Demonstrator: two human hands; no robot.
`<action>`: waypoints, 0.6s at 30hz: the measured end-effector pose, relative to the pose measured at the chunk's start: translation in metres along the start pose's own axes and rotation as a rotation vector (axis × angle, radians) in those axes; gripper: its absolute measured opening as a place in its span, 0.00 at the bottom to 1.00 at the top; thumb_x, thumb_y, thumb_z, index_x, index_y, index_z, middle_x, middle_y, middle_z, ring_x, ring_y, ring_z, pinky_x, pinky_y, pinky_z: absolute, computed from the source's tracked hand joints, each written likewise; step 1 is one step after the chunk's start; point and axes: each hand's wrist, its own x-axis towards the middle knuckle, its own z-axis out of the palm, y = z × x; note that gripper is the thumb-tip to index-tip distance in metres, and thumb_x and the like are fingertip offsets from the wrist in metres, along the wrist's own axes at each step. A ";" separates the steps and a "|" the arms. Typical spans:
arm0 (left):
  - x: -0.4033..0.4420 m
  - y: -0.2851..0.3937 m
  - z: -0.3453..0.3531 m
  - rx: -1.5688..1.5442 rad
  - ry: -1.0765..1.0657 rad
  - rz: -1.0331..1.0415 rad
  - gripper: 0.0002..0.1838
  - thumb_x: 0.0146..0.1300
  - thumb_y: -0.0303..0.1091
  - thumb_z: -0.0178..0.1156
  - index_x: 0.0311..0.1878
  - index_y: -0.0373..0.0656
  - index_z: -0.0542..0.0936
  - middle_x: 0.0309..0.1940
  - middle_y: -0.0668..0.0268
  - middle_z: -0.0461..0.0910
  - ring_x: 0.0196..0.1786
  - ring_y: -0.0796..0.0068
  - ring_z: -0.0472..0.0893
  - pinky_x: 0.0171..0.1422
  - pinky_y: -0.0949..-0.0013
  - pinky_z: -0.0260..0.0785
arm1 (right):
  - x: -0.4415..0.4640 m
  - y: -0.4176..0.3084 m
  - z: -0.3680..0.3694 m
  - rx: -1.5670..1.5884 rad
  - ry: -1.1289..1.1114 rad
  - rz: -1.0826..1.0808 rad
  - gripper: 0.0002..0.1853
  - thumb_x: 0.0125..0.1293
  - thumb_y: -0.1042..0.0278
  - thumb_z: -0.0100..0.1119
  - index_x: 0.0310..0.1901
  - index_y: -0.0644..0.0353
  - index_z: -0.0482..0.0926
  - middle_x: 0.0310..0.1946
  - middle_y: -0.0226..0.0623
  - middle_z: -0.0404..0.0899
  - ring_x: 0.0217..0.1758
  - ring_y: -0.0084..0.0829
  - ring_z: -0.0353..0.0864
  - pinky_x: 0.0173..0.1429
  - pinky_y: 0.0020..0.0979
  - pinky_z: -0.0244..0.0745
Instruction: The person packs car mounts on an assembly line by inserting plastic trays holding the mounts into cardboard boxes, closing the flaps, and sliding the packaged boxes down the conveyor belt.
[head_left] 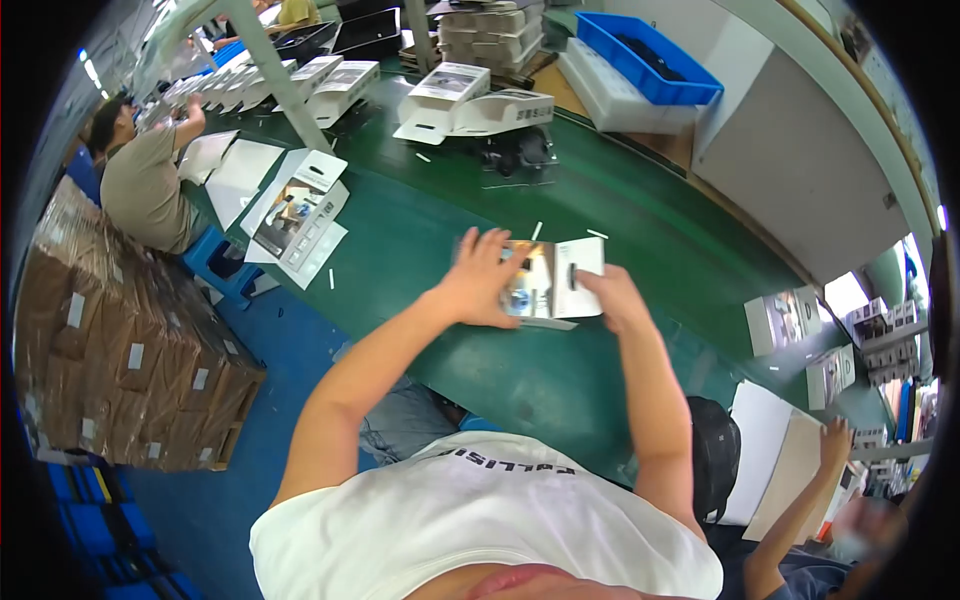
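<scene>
A printed cardboard box (533, 285) lies on the green table in front of me, with a white end flap (579, 283) opened out to the right. My left hand (483, 280) grips the box's left part, fingers along the far side and thumb near the front edge. On the right, my right hand (617, 297) pinches the flap's outer edge, thumb on top over its dark slot. The fingers under the flap are hidden. Small white strips (537, 231) lie just beyond the box.
Left of me lies an unfolded printed box (297, 215). Across the green belt (640, 190) are open boxes (450, 95), a bagged black item (518, 150) and a blue bin (648, 60). Co-workers sit at left (150, 180) and lower right (800, 520). Wrapped cartons (130, 340) stand at left.
</scene>
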 end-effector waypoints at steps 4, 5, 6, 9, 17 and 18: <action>-0.007 0.021 -0.011 -0.063 0.226 0.024 0.56 0.62 0.62 0.77 0.85 0.39 0.65 0.85 0.35 0.58 0.89 0.34 0.56 0.90 0.23 0.38 | 0.021 -0.046 -0.123 -0.400 0.253 -0.020 0.22 0.69 0.56 0.73 0.53 0.69 0.90 0.44 0.47 0.93 0.42 0.39 0.91 0.46 0.43 0.83; -0.025 0.020 -0.018 -0.124 0.265 0.035 0.55 0.63 0.61 0.76 0.84 0.39 0.66 0.84 0.36 0.59 0.89 0.34 0.56 0.90 0.22 0.38 | 0.024 -0.058 -0.161 -0.868 0.484 0.069 0.23 0.69 0.53 0.73 0.54 0.67 0.89 0.46 0.49 0.93 0.45 0.42 0.92 0.48 0.45 0.84; -0.042 0.021 -0.018 -0.189 0.304 0.046 0.54 0.64 0.60 0.76 0.84 0.38 0.66 0.84 0.37 0.59 0.88 0.34 0.56 0.90 0.22 0.38 | 0.022 -0.069 -0.186 -1.340 0.712 0.167 0.25 0.70 0.50 0.73 0.54 0.66 0.88 0.48 0.51 0.92 0.49 0.46 0.92 0.50 0.47 0.84; -0.087 0.013 -0.016 -0.302 0.227 -0.063 0.51 0.65 0.54 0.77 0.84 0.39 0.67 0.83 0.41 0.61 0.86 0.37 0.61 0.91 0.24 0.40 | 0.023 -0.125 -0.127 -1.419 1.056 -0.127 0.28 0.70 0.49 0.73 0.59 0.66 0.83 0.56 0.57 0.87 0.65 0.56 0.85 0.65 0.58 0.81; -0.129 0.016 -0.018 -0.332 0.269 -0.211 0.46 0.66 0.51 0.76 0.81 0.38 0.70 0.81 0.42 0.63 0.84 0.39 0.63 0.90 0.23 0.41 | 0.244 -0.129 0.140 -1.760 0.532 -1.482 0.22 0.72 0.67 0.58 0.64 0.62 0.86 0.65 0.43 0.86 0.70 0.44 0.80 0.86 0.57 0.62; -0.137 0.014 -0.025 -0.335 0.288 -0.243 0.45 0.66 0.50 0.76 0.80 0.38 0.71 0.81 0.42 0.64 0.84 0.39 0.64 0.90 0.24 0.42 | 0.253 -0.138 0.144 -1.868 0.420 -1.300 0.19 0.72 0.67 0.58 0.59 0.61 0.89 0.58 0.41 0.89 0.68 0.44 0.81 0.87 0.58 0.60</action>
